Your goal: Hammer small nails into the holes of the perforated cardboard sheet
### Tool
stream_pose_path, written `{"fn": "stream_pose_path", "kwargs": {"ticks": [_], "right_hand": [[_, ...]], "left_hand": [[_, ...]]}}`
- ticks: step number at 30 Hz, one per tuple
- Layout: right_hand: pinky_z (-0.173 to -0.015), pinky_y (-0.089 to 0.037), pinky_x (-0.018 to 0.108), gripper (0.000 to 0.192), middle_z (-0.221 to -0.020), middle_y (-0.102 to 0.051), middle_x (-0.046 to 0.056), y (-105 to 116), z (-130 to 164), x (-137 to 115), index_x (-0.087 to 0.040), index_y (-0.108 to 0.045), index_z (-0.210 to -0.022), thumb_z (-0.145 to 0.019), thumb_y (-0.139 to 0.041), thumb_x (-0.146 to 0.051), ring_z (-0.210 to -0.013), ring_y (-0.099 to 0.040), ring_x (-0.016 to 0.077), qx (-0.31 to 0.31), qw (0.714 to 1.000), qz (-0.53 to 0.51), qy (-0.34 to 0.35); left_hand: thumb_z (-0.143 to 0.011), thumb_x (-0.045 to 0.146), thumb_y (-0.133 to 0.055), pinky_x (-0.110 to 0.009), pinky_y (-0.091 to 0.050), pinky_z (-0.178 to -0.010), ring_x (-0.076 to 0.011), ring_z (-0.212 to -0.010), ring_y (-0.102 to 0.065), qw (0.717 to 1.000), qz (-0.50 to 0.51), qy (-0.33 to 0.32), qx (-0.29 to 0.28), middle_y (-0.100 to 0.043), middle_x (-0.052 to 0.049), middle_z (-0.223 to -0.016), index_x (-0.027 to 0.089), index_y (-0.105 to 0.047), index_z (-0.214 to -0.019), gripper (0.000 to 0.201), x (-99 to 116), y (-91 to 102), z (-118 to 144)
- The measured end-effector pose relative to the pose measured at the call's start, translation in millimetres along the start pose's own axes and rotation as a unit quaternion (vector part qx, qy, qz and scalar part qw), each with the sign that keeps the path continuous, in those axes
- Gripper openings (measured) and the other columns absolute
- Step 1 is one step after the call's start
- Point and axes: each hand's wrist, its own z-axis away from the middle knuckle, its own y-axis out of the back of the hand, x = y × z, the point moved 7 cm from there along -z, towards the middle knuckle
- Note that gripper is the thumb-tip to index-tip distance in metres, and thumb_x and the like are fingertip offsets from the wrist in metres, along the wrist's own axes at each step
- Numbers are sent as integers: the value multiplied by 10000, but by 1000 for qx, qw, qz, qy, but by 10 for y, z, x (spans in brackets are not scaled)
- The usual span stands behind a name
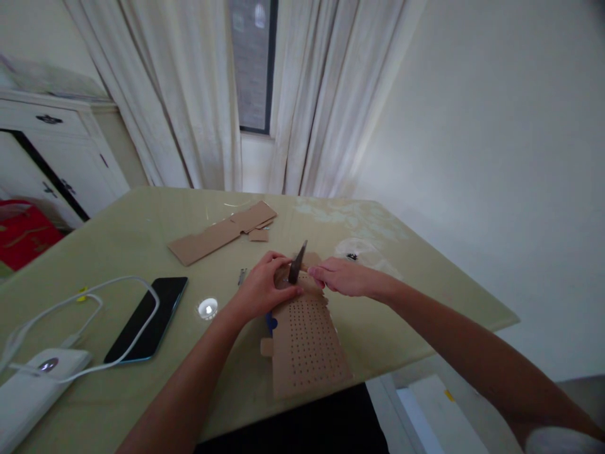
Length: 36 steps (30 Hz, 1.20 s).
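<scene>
While the left hand (262,287) grips a dark blade (297,261) upright, the right hand (343,276) pinches the perforated cardboard (305,337) (far edge); both rest on the table (142,233).

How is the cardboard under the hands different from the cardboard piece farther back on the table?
The near cardboard is full of small holes; the far cardboard looks plain. The left hand and right hand touch the near one; the far one lies untouched. Both are brown and flat.

Flat brown perforated cardboard sheet (306,347), dotted with rows of small holes, lying near the table's front edge. Dark narrow blade (297,262) standing tilted at its far, torn end.
</scene>
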Motion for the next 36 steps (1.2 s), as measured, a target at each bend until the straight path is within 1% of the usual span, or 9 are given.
{"fn": "stream_pose_path", "kwargs": {"ticks": [2,5,8,11,13,17,21,29,36], "right_hand": [[-576,-359,277,544,-607,-510,-11,70,21,8,-198,-605,-711,-1105,-443,-536,-579,-482,149,24,1000,-9,12],[-489,-306,253,613,-583,-474,-35,298,60,55,-204,-601,-725,-1065,-460,-694,-507,-406,120,119,988,-89,44],[-401,-219,227,613,-532,-393,-79,520,77,174,-205,-608,-721,-966,-612,-767,-427,-295,86,242,934,-246,95],[-361,-179,206,580,-532,-355,-106,610,59,326,-218,-592,-762,-928,-676,-768,-394,-239,67,338,864,-345,142],[-353,-176,196,579,-538,-321,-118,614,42,414,-237,-562,-796,-935,-638,-795,-388,-217,67,384,830,-368,168],[-349,-184,191,603,-530,-274,-124,583,55,578,-257,-528,-803,-925,-594,-845,-381,-202,72,456,759,-407,225],[-352,-206,190,525,-528,-316,-106,549,162,691,-240,-573,-787,-983,-643,-722,-378,-219,66,500,700,-416,294],[-336,-197,223,483,-521,-319,-97,481,334,834,-249,-592,-796,-1032,-607,-670,-370,-207,84,525,681,-413,300],[-356,-219,229,519,-530,-289,-98,449,310,887,-281,-543,-793,-991,-584,-758,-384,-201,98,541,690,-424,229]], "left_hand": [[-828,467,-871,-461,-543,-1075,-286,-1163,-679,1000,-2,4,7,-645,-104,-1282,200,-729,-1260,528,-8,3,0],[-808,464,-884,-431,-546,-1052,-271,-1145,-681,1000,6,5,28,-657,-104,-1297,200,-720,-1297,579,2,27,-6],[-891,528,-777,-341,-573,-859,-209,-942,-684,996,14,32,79,-697,-89,-1220,210,-743,-1271,496,-34,150,-21],[-1021,553,-551,-298,-529,-674,-175,-719,-631,973,-68,167,144,-754,-73,-1088,197,-740,-1259,468,-272,399,3],[-1048,496,-484,-311,-535,-692,-191,-711,-650,941,-143,259,162,-781,-83,-1069,173,-733,-1243,451,-461,584,56],[-994,384,-557,-383,-543,-847,-289,-937,-734,903,-233,333,138,-802,-130,-1114,165,-757,-1132,327,-725,818,153],[-942,435,-643,-402,-536,-801,-354,-969,-756,873,-287,390,55,-816,-138,-1014,201,-781,-941,272,-916,810,267],[-927,474,-638,-383,-518,-769,-360,-998,-764,852,-314,418,-36,-826,-149,-1063,210,-808,-958,315,-1160,710,339],[-907,519,-597,-352,-485,-717,-332,-938,-766,862,-315,396,-42,-832,-127,-969,213,-798,-906,366,-1218,695,343]]}}
